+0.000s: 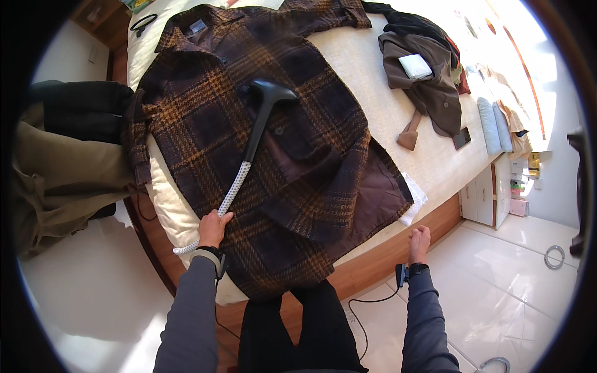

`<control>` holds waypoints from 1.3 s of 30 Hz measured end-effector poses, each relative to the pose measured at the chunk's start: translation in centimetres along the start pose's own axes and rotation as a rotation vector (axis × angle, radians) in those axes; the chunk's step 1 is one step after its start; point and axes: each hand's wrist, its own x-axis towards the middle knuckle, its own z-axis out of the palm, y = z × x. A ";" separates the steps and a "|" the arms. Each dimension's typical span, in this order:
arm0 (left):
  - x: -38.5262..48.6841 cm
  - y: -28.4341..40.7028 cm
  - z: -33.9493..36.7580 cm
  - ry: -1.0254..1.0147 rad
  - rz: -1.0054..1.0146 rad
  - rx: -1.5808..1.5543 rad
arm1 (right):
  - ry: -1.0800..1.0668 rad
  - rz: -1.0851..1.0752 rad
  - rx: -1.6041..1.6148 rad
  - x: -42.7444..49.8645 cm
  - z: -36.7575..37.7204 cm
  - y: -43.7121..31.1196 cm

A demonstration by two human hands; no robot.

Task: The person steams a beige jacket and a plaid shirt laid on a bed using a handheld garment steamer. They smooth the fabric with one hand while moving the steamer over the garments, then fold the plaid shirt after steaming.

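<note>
A plaid coat (196,126) in dark brown and mustard lies spread over the bed, its collar at the far end. Its lower right front is folded back, baring the purplish lining (380,196). On the coat rests the black head of a garment steamer (273,93), its handle pointing towards me. My left hand (214,228) grips the steamer's white patterned hose (235,186) below the handle. Off the bed's near right edge hangs my right hand (419,238), fingers curled and nothing visible in them. Just beyond it lies a white cloth (414,198), partly under the coat.
On the bed (354,60) at right lie a brown garment (419,60) with a white packet (415,66), a phone (461,138) and rolled light-blue cloths (489,126). Clothes (79,154) hang at left. A cable (361,310) runs from my right wrist. Metal rings (554,257) lie on the tiled floor.
</note>
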 end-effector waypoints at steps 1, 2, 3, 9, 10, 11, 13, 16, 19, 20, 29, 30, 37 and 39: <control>0.0 0.0 0.0 0.011 0.008 -0.022 | -0.036 -0.069 -0.007 -1.2 1.2 -0.6; 0.0 0.0 0.1 0.008 0.008 -0.025 | -0.114 -0.176 0.055 -2.1 2.6 -1.6; 0.0 0.0 0.1 0.003 0.000 -0.008 | -0.199 -0.245 0.146 -2.6 4.4 -3.3; -0.3 0.3 -0.1 0.008 -0.058 -0.024 | -0.638 -0.166 0.551 -0.4 14.9 -17.5; -0.4 0.3 0.0 0.010 -0.073 -0.025 | -0.741 -0.094 0.662 0.1 16.3 -19.6; -0.5 0.4 0.0 0.021 -0.083 -0.041 | -0.765 -0.076 0.715 0.5 17.6 -21.3; -0.8 0.6 0.1 0.032 -0.128 -0.038 | -0.757 0.043 0.813 1.1 19.9 -24.0; -1.3 1.4 0.2 0.042 -0.179 0.000 | -0.799 -0.183 0.760 2.1 19.7 -24.0; -2.2 2.9 -0.1 0.071 -0.243 -0.001 | -0.524 -0.318 0.450 5.8 16.0 -22.3; -2.8 3.3 -0.2 0.037 -0.298 -0.003 | -0.395 -0.397 0.218 7.5 14.5 -21.8; -6.7 14.5 2.5 0.629 0.070 -0.130 | -1.077 -0.014 0.343 12.0 10.6 -21.2; -6.2 17.1 3.2 0.558 0.181 -0.287 | -1.091 -0.011 0.330 11.2 10.4 -21.2; -3.1 32.0 7.5 0.043 -0.046 -0.840 | -1.323 0.038 0.262 8.9 7.0 -22.3; -5.6 31.9 8.5 0.201 -0.100 -0.878 | -1.258 -0.046 0.272 10.3 6.1 -22.3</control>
